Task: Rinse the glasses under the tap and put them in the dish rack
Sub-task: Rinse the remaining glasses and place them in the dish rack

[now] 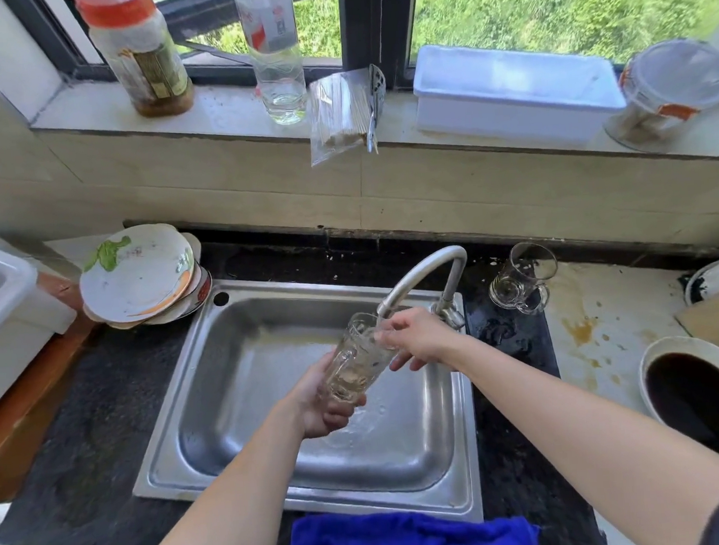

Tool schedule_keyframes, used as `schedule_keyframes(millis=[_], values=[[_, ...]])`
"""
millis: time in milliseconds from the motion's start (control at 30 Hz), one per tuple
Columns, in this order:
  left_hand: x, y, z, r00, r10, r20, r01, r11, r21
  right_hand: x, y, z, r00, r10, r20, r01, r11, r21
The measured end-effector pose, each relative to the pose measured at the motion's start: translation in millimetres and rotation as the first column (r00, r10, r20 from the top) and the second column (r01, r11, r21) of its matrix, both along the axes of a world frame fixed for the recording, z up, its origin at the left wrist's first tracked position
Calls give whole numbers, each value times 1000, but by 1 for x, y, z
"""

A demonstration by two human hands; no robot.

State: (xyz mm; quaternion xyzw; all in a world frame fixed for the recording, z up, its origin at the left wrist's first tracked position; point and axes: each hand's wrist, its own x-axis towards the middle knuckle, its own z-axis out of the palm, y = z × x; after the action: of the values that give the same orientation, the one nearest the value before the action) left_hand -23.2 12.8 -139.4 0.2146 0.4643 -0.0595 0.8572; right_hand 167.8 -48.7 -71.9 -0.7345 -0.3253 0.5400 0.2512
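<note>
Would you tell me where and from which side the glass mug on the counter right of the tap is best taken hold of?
Probably take the glass mug by its handle, coming from the near right: the loop sticks out on that side, away from the tap, with bare counter beside it.

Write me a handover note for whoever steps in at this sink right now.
Left hand grips the glass from below, tilted, mouth under the tap over the sink.
Right hand touches its rim; grip unclear.
Second glass lies on its side on the counter right of the tap.
Done: nothing racked; first glass mid-rinse.
Left: finish it, rinse the second, rack both; no dish rack in view.
</note>
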Motion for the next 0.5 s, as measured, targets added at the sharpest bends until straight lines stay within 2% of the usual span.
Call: schedule_keyframes(millis=[100, 133, 233, 267, 367, 500], values=[[-2, -7, 6, 999, -33, 23, 33, 999, 28, 2, 1, -2, 997, -75, -24, 75, 997, 1], [-2, -9, 8, 999, 7, 32, -8, 999, 41, 2, -1, -5, 993, -113, -29, 113, 994, -10], [-1, -8, 14, 961, 259, 98, -267, 960, 87, 0, -6, -15, 955, -285, -83, 276, 956, -103], [0, -7, 18, 956, 278, 93, -289, 947, 143, -1, -8, -19, 931, -345, -118, 326, 933, -152], [3, -4, 36, 983, 167, -76, -121, 904, 410, -8, -12, -25, 845, -458, -277, 377, 876, -300], [5, 2, 56, 976, 75, -202, 77, 757, 648, -10, -14, -30, 733, -479, -482, 292, 862, -414]])
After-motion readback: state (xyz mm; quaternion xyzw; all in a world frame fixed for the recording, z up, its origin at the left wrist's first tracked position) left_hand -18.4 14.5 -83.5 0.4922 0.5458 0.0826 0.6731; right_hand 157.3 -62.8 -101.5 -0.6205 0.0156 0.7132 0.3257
